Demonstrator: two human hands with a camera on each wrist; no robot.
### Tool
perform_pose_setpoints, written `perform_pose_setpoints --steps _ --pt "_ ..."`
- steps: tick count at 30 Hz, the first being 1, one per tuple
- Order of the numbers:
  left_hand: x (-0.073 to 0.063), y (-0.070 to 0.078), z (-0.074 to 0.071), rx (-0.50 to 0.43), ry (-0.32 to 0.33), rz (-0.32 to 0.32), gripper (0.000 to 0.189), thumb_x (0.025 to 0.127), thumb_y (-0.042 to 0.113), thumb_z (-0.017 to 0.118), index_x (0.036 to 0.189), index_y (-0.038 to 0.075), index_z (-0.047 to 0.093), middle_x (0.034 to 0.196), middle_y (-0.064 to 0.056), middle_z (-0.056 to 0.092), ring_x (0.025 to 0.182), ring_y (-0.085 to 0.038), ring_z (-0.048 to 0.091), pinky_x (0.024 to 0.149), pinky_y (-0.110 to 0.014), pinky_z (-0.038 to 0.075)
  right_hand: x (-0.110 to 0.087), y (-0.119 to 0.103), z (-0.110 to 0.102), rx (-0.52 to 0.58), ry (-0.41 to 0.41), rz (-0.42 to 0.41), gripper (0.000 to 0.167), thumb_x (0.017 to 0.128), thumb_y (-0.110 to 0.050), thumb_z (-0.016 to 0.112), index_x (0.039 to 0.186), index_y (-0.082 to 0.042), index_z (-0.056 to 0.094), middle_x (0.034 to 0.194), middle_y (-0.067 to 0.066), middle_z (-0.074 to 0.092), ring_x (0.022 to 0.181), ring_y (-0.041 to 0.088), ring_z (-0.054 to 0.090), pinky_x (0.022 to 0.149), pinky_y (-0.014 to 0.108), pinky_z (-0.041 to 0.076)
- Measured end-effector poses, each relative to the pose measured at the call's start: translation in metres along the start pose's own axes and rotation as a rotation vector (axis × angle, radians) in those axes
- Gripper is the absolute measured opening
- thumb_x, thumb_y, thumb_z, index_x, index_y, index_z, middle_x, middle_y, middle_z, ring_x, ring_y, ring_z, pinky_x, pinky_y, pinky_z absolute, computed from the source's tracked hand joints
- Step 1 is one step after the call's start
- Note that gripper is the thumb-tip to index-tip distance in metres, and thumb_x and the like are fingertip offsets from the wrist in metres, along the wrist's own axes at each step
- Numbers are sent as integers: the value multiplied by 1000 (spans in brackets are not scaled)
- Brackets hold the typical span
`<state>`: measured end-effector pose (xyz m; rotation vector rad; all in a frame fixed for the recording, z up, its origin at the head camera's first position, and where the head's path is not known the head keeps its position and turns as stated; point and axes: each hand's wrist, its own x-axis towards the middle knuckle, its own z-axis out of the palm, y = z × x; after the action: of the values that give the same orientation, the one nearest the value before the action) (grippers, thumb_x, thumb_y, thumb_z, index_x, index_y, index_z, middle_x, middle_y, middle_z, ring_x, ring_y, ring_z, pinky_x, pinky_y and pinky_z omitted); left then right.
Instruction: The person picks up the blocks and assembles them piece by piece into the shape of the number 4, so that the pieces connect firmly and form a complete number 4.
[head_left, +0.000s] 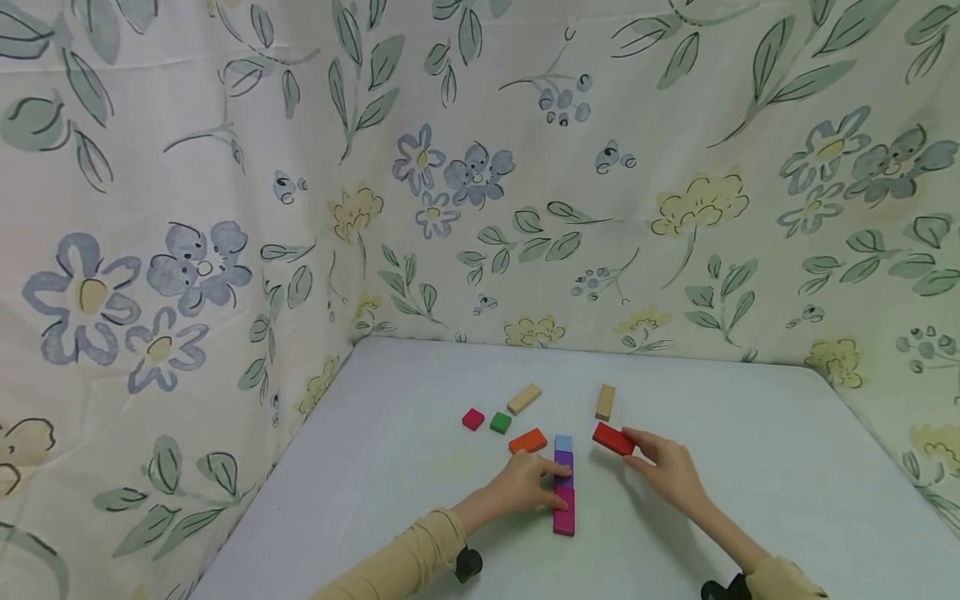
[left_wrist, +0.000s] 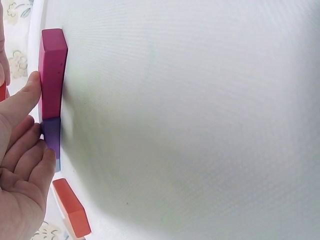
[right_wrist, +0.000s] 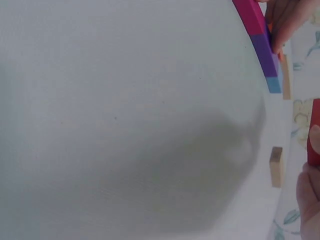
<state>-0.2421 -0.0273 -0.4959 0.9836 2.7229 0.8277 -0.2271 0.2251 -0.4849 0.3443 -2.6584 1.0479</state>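
Note:
A magenta block (head_left: 564, 512), a purple block (head_left: 566, 472) and a light blue block (head_left: 563, 443) lie end to end in a straight row. My left hand (head_left: 517, 485) rests against this row from the left. In the left wrist view its thumb touches the magenta block (left_wrist: 53, 75), while the fingertips lie by the purple block (left_wrist: 52, 135). To the right of the row, my right hand (head_left: 670, 473) pinches a red block (head_left: 613, 439) between thumb and fingers, raised off the table. The right wrist view shows only part of that red block (right_wrist: 314, 132).
Left of the row's far end lie an orange block (head_left: 528, 441), a green cube (head_left: 500, 422) and a pinkish-red cube (head_left: 473, 419). Two plain wooden blocks, one on the left (head_left: 524, 399) and one on the right (head_left: 605, 402), lie farther back. Floral cloth (head_left: 540, 283) hangs behind the white table (head_left: 390, 417).

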Motion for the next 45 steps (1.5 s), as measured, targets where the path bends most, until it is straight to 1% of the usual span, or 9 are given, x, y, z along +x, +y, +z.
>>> perform_pose_setpoints --steps 11,17,23,28,36,42,45 --pt "0 0 1 -7 -2 -22 45 72 30 82 115 19 71 119 0 68 75 1 45 61 -11 36 8 0 -8 65 -37 -51 43 80 4 69 122 5 60 118 25 64 108 40 61 82 39 53" --pt "-1 -1 0 -4 2 -10 45 73 30 82 115 19 70 119 0 68 73 1 43 59 -11 34 12 0 -11 78 -58 -68 42 81 4 69 123 4 60 118 25 64 109 39 61 82 39 53" --pt "-1 -1 0 -11 -3 -10 44 73 29 81 115 18 70 120 0 68 74 1 44 60 -10 35 16 -1 -14 90 -64 -109 42 80 6 69 122 5 61 117 25 64 108 40 61 81 40 53" --pt "-1 -1 -1 -13 6 3 44 72 28 82 113 17 71 116 1 69 76 1 46 62 -10 37 21 -4 -19 85 -80 -125 43 81 6 68 123 5 60 118 24 64 108 40 61 81 40 53" --pt "0 -2 -1 -29 7 26 44 72 27 82 113 15 71 115 0 70 79 1 49 64 -9 39 32 -12 -28 101 -118 -130 44 83 3 67 126 3 58 121 24 63 109 40 61 81 40 53" --pt "0 -1 -1 -48 -5 16 44 73 27 82 114 15 71 116 0 69 85 0 54 68 -10 42 38 -14 -31 110 -138 -120 44 84 -1 67 127 2 57 122 24 62 110 39 61 82 38 53" --pt "0 -2 0 -54 -3 15 44 73 26 82 114 15 71 116 0 70 85 0 54 68 -10 42 40 -15 -32 116 -147 -101 44 85 -1 67 128 2 57 123 24 62 110 39 61 82 38 53"
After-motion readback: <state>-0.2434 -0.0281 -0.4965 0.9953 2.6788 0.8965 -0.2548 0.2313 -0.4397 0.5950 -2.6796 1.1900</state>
